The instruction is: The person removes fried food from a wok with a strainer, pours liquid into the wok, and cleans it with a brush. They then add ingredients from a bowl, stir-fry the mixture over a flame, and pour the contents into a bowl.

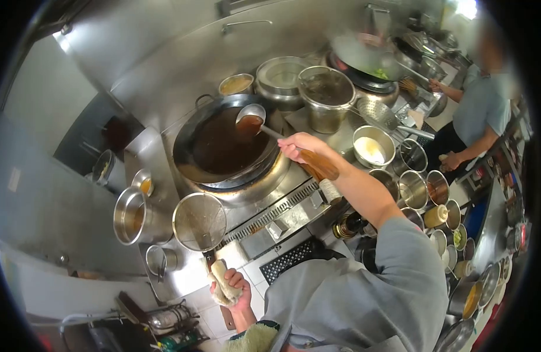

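Note:
My right hand (302, 148) is closed round the wooden handle of a ladle (251, 115). The ladle's metal bowl holds brown liquid and hangs over a large black wok (187, 157) filled with dark brown liquid. My left hand (235, 286) is closed on a folded off-white cloth (224, 286). A round mesh strainer (200, 222) lies just beyond it at the stove's front edge. Its handle runs down to the cloth, and a wooden end shows below my hand; whether my fingers also grip that handle, I cannot tell.
Metal pots (327, 114) stand right of the wok, beside a perforated skimmer (377, 113). At left are a steel pot (129, 218) and a small cup (160, 260). Several seasoning containers (412, 189) line my right. Farther right, a co-worker (481, 105) handles a steaming wok (364, 73).

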`<state>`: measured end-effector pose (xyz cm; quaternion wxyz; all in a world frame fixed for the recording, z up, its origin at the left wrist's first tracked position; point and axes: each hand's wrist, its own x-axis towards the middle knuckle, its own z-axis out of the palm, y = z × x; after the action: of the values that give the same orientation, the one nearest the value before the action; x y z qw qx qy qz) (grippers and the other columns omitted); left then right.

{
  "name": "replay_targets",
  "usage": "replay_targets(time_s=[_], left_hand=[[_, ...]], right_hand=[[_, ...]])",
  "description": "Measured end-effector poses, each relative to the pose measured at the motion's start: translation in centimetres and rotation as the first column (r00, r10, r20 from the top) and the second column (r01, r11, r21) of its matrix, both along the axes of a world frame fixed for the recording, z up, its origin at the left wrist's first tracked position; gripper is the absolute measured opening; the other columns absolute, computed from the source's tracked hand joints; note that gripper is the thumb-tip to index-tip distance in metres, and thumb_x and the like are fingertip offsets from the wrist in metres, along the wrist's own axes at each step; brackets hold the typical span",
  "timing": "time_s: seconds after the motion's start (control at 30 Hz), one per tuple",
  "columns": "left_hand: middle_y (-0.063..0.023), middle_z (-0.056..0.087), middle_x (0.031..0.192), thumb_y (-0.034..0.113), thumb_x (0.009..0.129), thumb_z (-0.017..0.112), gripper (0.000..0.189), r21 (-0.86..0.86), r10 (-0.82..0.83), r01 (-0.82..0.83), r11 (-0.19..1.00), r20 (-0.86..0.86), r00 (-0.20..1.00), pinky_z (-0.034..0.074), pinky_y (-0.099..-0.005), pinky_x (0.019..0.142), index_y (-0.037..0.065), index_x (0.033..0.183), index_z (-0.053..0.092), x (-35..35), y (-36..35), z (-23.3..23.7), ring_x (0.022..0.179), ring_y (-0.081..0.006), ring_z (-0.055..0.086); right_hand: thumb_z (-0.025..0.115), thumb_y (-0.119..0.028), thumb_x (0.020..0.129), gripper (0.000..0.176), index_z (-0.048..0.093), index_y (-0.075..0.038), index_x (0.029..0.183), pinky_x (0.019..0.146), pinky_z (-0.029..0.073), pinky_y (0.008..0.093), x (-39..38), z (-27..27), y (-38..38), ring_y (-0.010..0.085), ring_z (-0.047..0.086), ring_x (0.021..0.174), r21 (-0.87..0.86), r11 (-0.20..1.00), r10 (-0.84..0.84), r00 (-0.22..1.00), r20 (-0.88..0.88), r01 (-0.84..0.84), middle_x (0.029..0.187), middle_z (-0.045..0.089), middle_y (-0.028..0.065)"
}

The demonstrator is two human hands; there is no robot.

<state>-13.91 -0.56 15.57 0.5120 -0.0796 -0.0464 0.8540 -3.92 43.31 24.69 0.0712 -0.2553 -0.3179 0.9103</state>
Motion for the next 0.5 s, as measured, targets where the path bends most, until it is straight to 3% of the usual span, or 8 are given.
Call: replay_targets(time_s=[0.1, 0.2, 0.27, 0.33, 0.5], left_hand=[[-0.0032, 0.046, 0.086, 0.029, 0.081, 0.058, 0.054, -0.017, -0.007, 0.007, 1.000, -0.013, 1.000, 0.042, -0.0265, 0.064, 0.008, 0.128, 0.043, 0.2, 0.3, 1.0, 0.072, -0.0132, 0.046], [-0.0024, 0.046, 0.085, 0.030, 0.081, 0.058, 0.061, 0.033, -0.048, 0.048, 0.998, 0.005, 0.999, 0.043, -0.0263, 0.063, 0.007, 0.134, 0.039, -0.1, 0.5, 0.9, 0.071, -0.0126, 0.045], [-0.0015, 0.045, 0.082, 0.031, 0.081, 0.057, 0.062, 0.062, -0.087, 0.087, 0.994, -0.004, 0.996, 0.043, -0.0243, 0.059, 0.005, 0.135, 0.040, -0.3, 0.4, 0.4, 0.069, -0.0113, 0.044], [-0.0013, 0.047, 0.083, 0.030, 0.082, 0.057, 0.061, 0.082, -0.118, 0.119, 0.989, -0.027, 0.993, 0.043, -0.0239, 0.059, 0.005, 0.136, 0.040, -0.3, 0.7, 0.7, 0.069, -0.0109, 0.045], [-0.0018, 0.049, 0.084, 0.031, 0.084, 0.056, 0.061, 0.055, -0.119, 0.122, 0.991, -0.046, 0.992, 0.044, -0.0239, 0.060, 0.005, 0.136, 0.040, -0.5, 0.9, 0.6, 0.069, -0.0110, 0.046]], right_hand=[[0.048, -0.009, 0.094, 0.022, 0.037, -0.008, 0.075, 0.041, 0.033, 0.0173, -0.4, 0.3, 0.1, 0.0042, 0.039, 0.047, -0.453, 0.890, -0.029, 0.987, -0.160, -0.047, 0.061, 0.039, -0.0024], [0.050, -0.007, 0.093, 0.020, 0.036, 0.006, 0.096, 0.038, 0.032, 0.0139, -1.2, -0.4, 0.4, 0.0041, 0.041, 0.049, -0.647, 0.756, -0.101, 0.959, -0.265, -0.099, 0.068, 0.041, 0.0009], [0.048, -0.006, 0.093, 0.016, 0.036, 0.004, 0.089, 0.039, 0.034, 0.0141, -1.2, -0.5, 0.2, 0.0050, 0.041, 0.049, -0.641, 0.730, -0.112, 0.883, -0.455, -0.237, 0.068, 0.041, 0.0020], [0.047, -0.008, 0.093, 0.019, 0.036, -0.006, 0.078, 0.042, 0.037, 0.0161, -0.8, 1.0, -0.2, 0.0054, 0.039, 0.047, -0.682, 0.703, -0.164, 0.887, -0.432, -0.203, 0.062, 0.041, 0.0006], [0.044, -0.006, 0.094, 0.019, 0.034, -0.003, 0.078, 0.040, 0.037, 0.0150, 2.0, 4.3, 1.2, 0.0069, 0.041, 0.048, -0.669, 0.737, -0.300, 0.839, -0.454, -0.097, 0.067, 0.041, 0.0038]])
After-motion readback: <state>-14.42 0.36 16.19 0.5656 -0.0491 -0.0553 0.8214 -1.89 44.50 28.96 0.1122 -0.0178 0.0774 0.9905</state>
